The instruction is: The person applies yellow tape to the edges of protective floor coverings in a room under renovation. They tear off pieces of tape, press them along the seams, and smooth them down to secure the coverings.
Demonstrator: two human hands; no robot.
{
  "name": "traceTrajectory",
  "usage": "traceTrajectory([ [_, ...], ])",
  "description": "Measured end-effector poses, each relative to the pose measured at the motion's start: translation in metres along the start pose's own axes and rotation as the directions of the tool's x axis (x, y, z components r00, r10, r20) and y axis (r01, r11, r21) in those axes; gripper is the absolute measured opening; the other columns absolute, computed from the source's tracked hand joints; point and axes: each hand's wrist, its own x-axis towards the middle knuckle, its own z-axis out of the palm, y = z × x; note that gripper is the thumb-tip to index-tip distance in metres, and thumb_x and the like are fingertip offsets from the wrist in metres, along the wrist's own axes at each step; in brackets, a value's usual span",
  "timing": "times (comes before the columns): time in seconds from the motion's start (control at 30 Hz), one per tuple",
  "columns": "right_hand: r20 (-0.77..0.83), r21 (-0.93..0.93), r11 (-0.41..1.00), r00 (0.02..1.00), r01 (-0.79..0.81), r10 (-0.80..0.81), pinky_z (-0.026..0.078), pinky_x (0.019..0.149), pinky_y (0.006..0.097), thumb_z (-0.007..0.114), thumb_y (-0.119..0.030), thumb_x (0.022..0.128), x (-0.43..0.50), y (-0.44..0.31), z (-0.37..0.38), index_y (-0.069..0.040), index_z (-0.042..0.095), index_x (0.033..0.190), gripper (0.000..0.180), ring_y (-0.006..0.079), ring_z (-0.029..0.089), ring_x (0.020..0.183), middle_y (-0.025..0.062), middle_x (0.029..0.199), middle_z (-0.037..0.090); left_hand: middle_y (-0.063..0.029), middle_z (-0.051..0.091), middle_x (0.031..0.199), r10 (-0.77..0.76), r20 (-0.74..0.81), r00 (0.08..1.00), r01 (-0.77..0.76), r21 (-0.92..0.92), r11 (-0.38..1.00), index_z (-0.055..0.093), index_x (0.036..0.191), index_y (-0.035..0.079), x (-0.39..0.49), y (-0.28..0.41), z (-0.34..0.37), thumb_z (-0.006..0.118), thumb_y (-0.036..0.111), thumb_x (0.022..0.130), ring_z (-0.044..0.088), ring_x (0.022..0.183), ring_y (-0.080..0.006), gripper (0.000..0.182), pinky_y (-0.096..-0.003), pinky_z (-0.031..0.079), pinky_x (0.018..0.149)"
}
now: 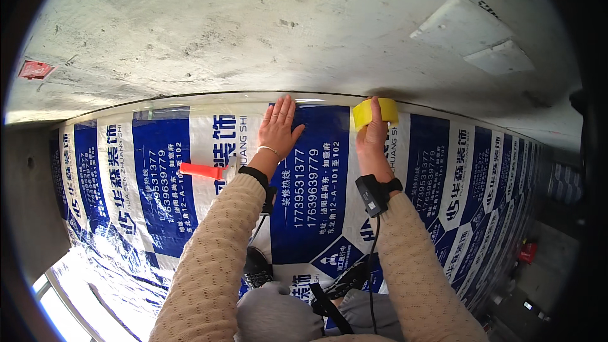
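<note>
My left hand (281, 126) lies flat, palm down, on the edge of a blue and white printed protective sheet (308, 126) that covers the floor along the wall. A roll of yellow tape (375, 112) is in my right hand (374, 133), with the thumb over it, close to the sheet's edge. Clear, glossy tape (213, 108) runs along the edge, left of my left hand. A tool with a red handle (203, 170) rests on the sheet to the left of my left forearm; its head is partly hidden by the sleeve.
A bare concrete-like wall (237, 33) rises beyond the sheet, with pale patches (463, 26) at right and a red box (36, 70) at far left. Both my shoes (258, 268) stand on the sheet. A red object (527, 252) and small items are at the lower right. Bright light falls at lower left.
</note>
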Motion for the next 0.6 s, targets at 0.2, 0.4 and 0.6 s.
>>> traceTrajectory([
  [0.2, -0.09, 0.204, 0.979, 0.995, -0.023, 0.043, 0.045, 0.088, 0.029, 0.077, -0.029, 0.078, -0.005, 0.009, -0.007, -0.009, 0.049, 0.114, 0.05, 0.0147, 0.055, 0.097, 0.0019, 0.102, 0.056, -0.0047, 0.017, 0.155, 0.03, 0.015, 0.999, -0.031, 0.024, 0.999, 0.023, 0.147, 0.009, 0.0, -0.003, -0.005, 0.038, 0.053, 0.094, 0.015, 0.143, -0.0184, 0.07, -0.0334, 0.012, 0.116],
  [0.4, -0.014, 0.281, 0.959, 0.999, -0.039, 0.045, 0.043, 0.091, 0.0303, 0.076, -0.027, 0.079, -0.008, 0.01, -0.022, -0.01, 0.057, 0.105, 0.036, 0.0155, 0.057, 0.096, 0.0014, 0.098, 0.062, -0.0047, 0.016, 0.156, 0.017, 0.049, 0.999, -0.017, 0.011, 1.0, 0.023, 0.148, 0.01, 0.0, -0.004, -0.006, 0.037, 0.053, 0.094, 0.013, 0.144, -0.0183, 0.071, -0.034, 0.01, 0.116],
  [0.6, 0.109, 0.194, 0.98, 0.994, -0.053, 0.032, 0.043, 0.091, 0.0291, 0.076, -0.024, 0.08, -0.017, 0.013, -0.03, -0.012, 0.057, 0.108, 0.036, 0.0139, 0.056, 0.099, 0.0013, 0.101, 0.061, -0.0157, 0.031, 0.147, 0.121, -0.059, 0.991, -0.128, -0.127, 0.984, 0.041, 0.134, 0.004, 0.0, 0.019, -0.009, 0.06, 0.025, 0.083, 0.028, 0.136, -0.0323, 0.058, -0.0423, 0.029, 0.108],
])
